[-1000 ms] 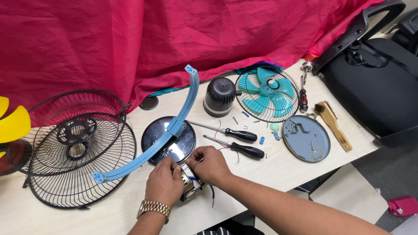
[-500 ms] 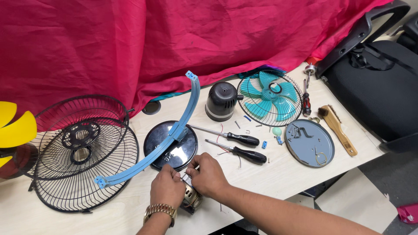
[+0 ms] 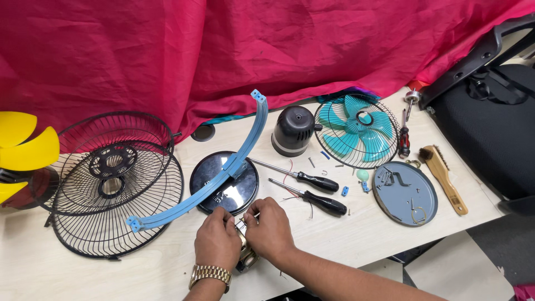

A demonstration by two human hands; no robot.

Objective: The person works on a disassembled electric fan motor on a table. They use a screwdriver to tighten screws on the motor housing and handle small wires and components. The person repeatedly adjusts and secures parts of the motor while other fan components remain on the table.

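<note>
1. A small metal fan motor (image 3: 245,253) sat near the front edge of the pale wooden table (image 3: 356,245), mostly hidden between both hands, so I could make out little beyond its metal body.
2. My left hand (image 3: 216,242), with a gold watch (image 3: 210,273) at the wrist, was closed around the motor's left side, fingers curled onto its top.
3. My right hand (image 3: 270,228) was clamped on the motor's right side, its fingertips meeting the left hand's over the part.
4. Just behind the hands lay a round black base plate (image 3: 237,192), and a curved blue plastic band (image 3: 223,170) ran diagonally across it.
5. The band's lower end rested on a black wire fan guard (image 3: 120,206), which overlapped a second black guard (image 3: 114,134) behind it.
6. To the right of the hands lay two black-handled screwdrivers (image 3: 315,192), side by side, with thin loose wires and small screws scattered near them.
7. Further back stood a black motor cover (image 3: 292,131), beside a smaller guard holding a teal fan blade (image 3: 356,128).
8. A grey round plate (image 3: 404,195) lay at the right, with a wooden brush (image 3: 443,178) just beyond it.
9. A red cloth (image 3: 223,50) hung along the back, and yellow fan blades (image 3: 22,147) showed at the far left.
</note>
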